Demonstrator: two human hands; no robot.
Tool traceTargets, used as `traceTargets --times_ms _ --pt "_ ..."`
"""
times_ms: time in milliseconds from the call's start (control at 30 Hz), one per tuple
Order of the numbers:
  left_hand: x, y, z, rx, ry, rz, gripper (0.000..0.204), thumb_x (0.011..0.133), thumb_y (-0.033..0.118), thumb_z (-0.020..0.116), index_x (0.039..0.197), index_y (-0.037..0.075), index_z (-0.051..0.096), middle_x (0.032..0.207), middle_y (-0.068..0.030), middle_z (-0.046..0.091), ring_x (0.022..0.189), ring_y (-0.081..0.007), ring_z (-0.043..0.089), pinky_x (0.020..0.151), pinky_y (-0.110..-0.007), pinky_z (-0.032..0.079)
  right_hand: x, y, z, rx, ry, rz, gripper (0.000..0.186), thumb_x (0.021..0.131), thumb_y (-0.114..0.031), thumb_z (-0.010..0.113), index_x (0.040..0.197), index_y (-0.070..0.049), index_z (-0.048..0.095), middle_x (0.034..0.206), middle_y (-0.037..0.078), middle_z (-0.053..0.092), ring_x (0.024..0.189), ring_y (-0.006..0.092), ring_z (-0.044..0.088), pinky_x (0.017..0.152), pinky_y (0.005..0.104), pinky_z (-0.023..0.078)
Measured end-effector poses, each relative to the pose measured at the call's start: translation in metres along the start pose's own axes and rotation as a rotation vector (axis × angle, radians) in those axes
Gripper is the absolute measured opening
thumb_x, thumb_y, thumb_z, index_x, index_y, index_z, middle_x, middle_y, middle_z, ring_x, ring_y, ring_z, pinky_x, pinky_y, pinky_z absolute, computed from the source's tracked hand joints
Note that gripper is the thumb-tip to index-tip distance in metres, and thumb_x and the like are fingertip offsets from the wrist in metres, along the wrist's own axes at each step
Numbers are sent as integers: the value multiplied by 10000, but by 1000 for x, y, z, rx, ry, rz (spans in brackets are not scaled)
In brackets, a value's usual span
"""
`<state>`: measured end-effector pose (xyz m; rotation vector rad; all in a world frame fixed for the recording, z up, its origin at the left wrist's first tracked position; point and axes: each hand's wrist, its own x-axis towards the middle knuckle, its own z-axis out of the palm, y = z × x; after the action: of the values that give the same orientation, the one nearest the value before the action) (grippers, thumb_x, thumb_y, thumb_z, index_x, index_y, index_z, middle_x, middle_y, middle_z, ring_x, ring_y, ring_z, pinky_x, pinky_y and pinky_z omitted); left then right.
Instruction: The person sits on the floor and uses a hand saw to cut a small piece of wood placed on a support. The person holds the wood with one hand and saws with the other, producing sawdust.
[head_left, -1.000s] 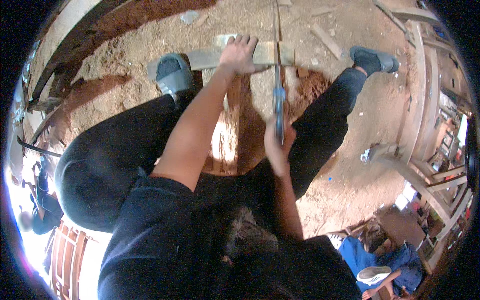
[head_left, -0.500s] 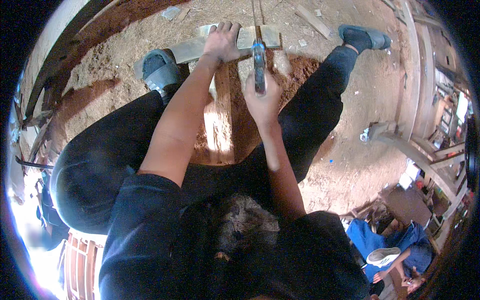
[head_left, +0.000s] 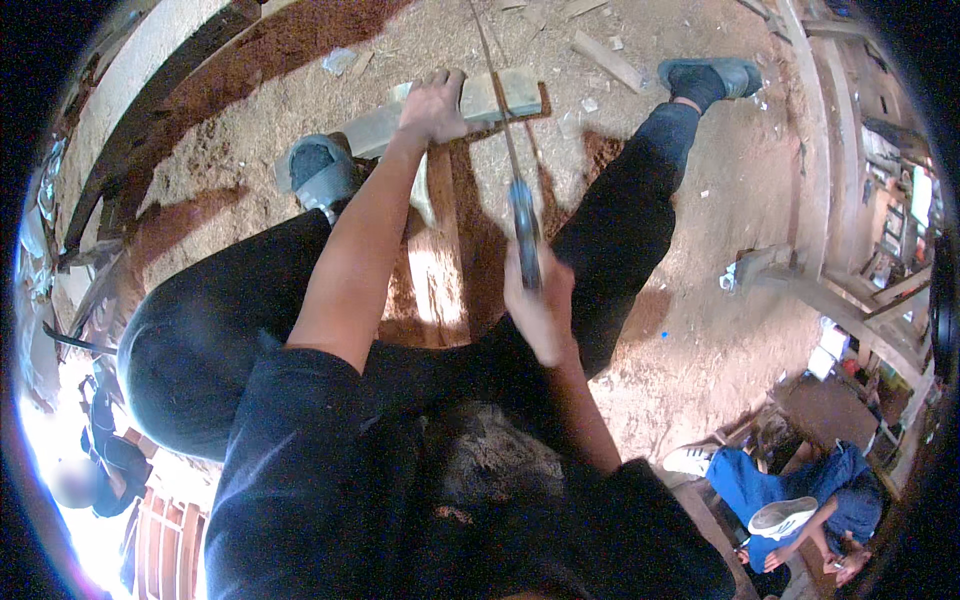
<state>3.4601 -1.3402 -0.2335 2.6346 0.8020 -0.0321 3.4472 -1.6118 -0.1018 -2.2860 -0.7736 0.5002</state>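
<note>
A pale wooden board (head_left: 375,130) lies crosswise at the far side between my feet, its left end by my left sandal. My left hand (head_left: 433,108) presses down on it, fingers stretched out over its surface and thumb spread to the side. My right hand (head_left: 540,300) is closed around the dark blue-and-black handle of a handsaw (head_left: 523,215), and is somewhat blurred. The thin saw blade (head_left: 510,145) runs away from me across the board, a little in from its right end. Fine detail of the cut is too small to make out.
Another timber (head_left: 447,230) runs toward me under the board, between my legs. My sandaled feet (head_left: 325,170) flank the work. A loose wood strip (head_left: 608,62) lies on the sawdust-covered ground. Wooden framing (head_left: 850,310) stands at right; another person in blue trousers (head_left: 775,475) sits lower right.
My right hand has pulled the handsaw back toward me, so its handle is off the board and more blade shows. My left hand stays on the board.
</note>
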Motion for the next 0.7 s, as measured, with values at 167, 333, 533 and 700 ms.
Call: traceTargets --times_ms 167,333,533,700 --pt "2 5 3 -7 -32 -14 958 617 539 777 1347 28 425 1326 -234 508 1233 -403 495 1017 -466 430 6 4 -2 77 -3 26 174 911 -148 624 799 -20 593 598 151 565 532 222 618 528 361 466" --pt "3 -11 15 43 61 -29 860 608 573 772 1238 52 506 1236 -219 549 1146 -407 550 982 -468 457 38 -2 26 242 84 -115 160 907 -124 626 812 -1 590 602 136 567 519 159 552 516 337 441" --pt "-6 5 3 55 -4 40 894 643 646 736 1265 59 474 1235 -187 542 1199 -340 528 1031 -469 401 4 19 27 93 -11 -7 131 886 -162 630 917 -37 604 712 238 627 639 432 626 567 465 511" --pt "-5 7 7 80 57 49 846 595 513 800 1241 68 484 1193 -184 549 1136 -377 550 976 -486 440 65 -11 38 203 71 -105 173 914 -146 621 811 -10 595 627 182 573 540 232 617 527 383 455"
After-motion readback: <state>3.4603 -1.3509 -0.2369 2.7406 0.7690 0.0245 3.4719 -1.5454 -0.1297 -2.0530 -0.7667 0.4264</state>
